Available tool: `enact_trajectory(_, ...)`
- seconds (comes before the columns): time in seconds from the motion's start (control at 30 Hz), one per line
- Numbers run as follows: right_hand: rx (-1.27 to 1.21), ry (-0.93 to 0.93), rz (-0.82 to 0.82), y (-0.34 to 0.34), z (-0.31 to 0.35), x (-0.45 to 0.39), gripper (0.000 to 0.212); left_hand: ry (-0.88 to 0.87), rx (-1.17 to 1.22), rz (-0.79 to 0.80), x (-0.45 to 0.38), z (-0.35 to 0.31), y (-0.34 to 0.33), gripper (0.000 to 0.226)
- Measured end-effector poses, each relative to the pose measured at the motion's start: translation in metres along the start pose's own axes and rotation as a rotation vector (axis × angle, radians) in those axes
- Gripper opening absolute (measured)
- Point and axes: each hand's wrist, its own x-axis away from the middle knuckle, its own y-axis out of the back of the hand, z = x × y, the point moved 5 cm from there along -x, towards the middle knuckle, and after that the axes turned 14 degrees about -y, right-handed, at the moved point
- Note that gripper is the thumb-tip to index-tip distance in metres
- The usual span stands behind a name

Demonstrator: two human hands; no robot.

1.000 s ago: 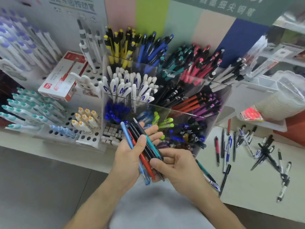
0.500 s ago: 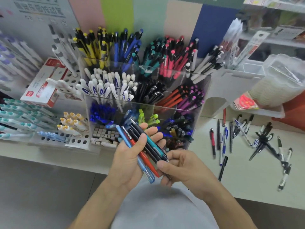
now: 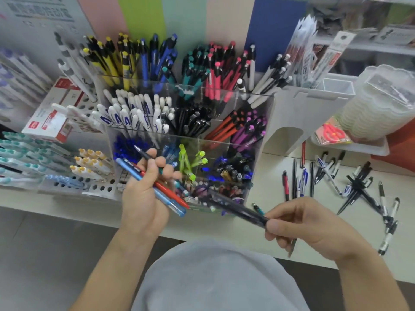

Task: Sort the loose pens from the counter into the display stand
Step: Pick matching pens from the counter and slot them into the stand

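Note:
My left hand [image 3: 143,198] grips a small bundle of pens [image 3: 157,187]: a light blue one, a red one and a dark one poking up by the thumb. My right hand [image 3: 298,223] pinches dark pens [image 3: 238,209], blurred, slanting up-left toward the stand's front. The clear acrylic display stand [image 3: 267,122] rises in tiers behind both hands, its compartments packed with yellow, blue, teal, pink, white, black, orange and purple pens. Loose pens [image 3: 298,180] lie on the white counter [image 3: 269,234] to the right of the stand, with more scattered pens [image 3: 363,187] farther right.
White perforated racks [image 3: 98,187] with teal and yellow-capped pens stand left of the stand, beside a red-and-white box [image 3: 54,117]. A white arched holder [image 3: 292,122] and a clear plastic tub [image 3: 381,102] sit at the back right. The counter's front edge runs just below my hands.
My right hand has pulled the dark pens out of the left-hand bundle and drawn them to the right. The left hand keeps the blue and red pens. The view has shifted.

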Motion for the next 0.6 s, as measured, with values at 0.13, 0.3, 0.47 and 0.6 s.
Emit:
enact_trajectory(0.13, -0.365, 0.146, -0.002, -0.014, 0.014, -0.015, 0.027, 0.049, -0.205, 0.152, 0.007, -0.005, -0.012, 0.021)
enact_trajectory(0.3, -0.192, 0.249, 0.008, -0.082, 0.037, -0.033, 0.019, -0.061, -0.643, 0.280, 0.015, 0.003, -0.031, 0.024)
enact_trajectory(0.47, -0.004, 0.219, 0.030, -0.082, 0.049, -0.038, 0.018, -0.068, -0.620, 0.370, 0.014, -0.009, -0.037, 0.021)
enact_trajectory(0.6, 0.293, 0.219, -0.027, -0.068, 0.070, -0.037, 0.015, 0.001, -0.634, 0.373, 0.012, -0.007, -0.034, 0.017)
